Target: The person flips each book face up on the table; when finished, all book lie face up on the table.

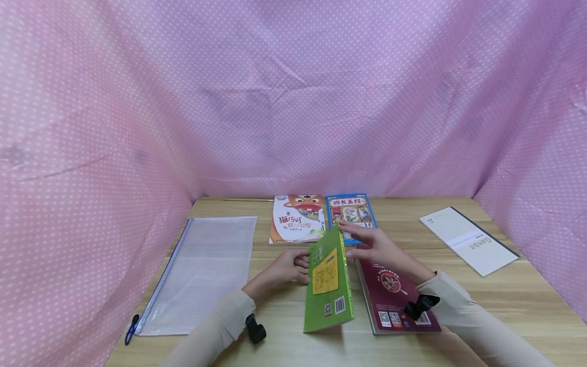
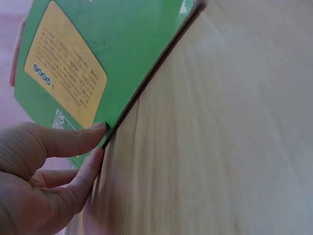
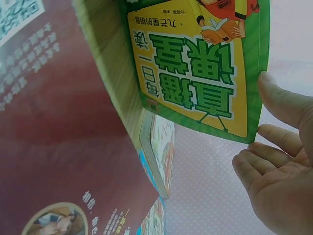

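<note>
A green book (image 1: 323, 285) with a yellow panel is tilted up over the table, its back cover showing in the head view. My left hand (image 1: 288, 267) pinches its left edge; in the left wrist view the thumb (image 2: 73, 139) lies on the back cover. At the book's upper right corner, my right hand (image 1: 378, 250) touches the edge with thumb and fingertips, fingers fairly straight. The right wrist view shows the green book's yellow front cover (image 3: 195, 73). Under my right forearm lies a maroon book (image 1: 380, 300), partly hidden by the arm.
Behind lie a white picture book (image 1: 298, 224) and a blue book (image 1: 350, 204). On the left is a mesh zip pouch (image 1: 202, 270) with a dark blue pull loop (image 1: 131, 330). A notepad (image 1: 470, 239) lies far right. A thin stick (image 1: 247, 200) rests along the back edge.
</note>
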`<move>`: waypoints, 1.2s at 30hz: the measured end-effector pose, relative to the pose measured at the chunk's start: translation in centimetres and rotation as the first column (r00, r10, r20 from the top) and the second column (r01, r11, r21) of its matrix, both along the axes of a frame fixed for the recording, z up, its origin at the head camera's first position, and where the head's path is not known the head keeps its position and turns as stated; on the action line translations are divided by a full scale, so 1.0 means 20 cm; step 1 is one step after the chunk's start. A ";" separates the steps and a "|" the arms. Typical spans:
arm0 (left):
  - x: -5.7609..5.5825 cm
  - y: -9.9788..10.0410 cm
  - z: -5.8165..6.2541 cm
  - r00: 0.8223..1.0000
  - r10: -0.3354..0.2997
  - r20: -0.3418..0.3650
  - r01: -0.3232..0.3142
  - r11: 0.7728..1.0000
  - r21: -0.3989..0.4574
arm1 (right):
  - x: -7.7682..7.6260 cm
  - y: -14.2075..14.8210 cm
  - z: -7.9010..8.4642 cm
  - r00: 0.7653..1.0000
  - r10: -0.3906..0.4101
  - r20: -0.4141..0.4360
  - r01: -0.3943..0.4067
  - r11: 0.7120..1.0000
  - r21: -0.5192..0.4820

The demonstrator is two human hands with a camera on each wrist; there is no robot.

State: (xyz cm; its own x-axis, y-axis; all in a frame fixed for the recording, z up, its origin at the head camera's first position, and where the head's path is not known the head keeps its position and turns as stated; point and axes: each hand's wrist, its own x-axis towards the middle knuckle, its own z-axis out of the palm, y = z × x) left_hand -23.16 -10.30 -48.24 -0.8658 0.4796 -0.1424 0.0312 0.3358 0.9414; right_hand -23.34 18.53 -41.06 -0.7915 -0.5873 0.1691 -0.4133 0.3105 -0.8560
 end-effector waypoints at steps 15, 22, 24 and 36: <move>0.08 0.00 0.04 0.996 0.018 0.086 -0.016 1.000 -0.026 | 0.00 -0.09 0.02 0.999 0.006 -0.048 -0.008 0.999 -0.050; 0.15 -0.06 0.06 0.992 -0.093 0.084 0.091 0.995 0.027 | 0.01 -0.15 0.02 1.000 -0.001 -0.030 -0.002 0.995 -0.095; 0.17 -0.07 0.07 0.989 -0.117 0.089 0.113 0.992 0.048 | 0.01 -0.16 0.03 1.000 0.002 -0.027 -0.005 0.994 -0.113; 0.24 -0.13 0.17 0.980 -0.185 0.079 0.173 0.975 0.143 | 0.01 -0.27 -0.02 0.999 -0.007 -0.047 0.001 0.991 -0.134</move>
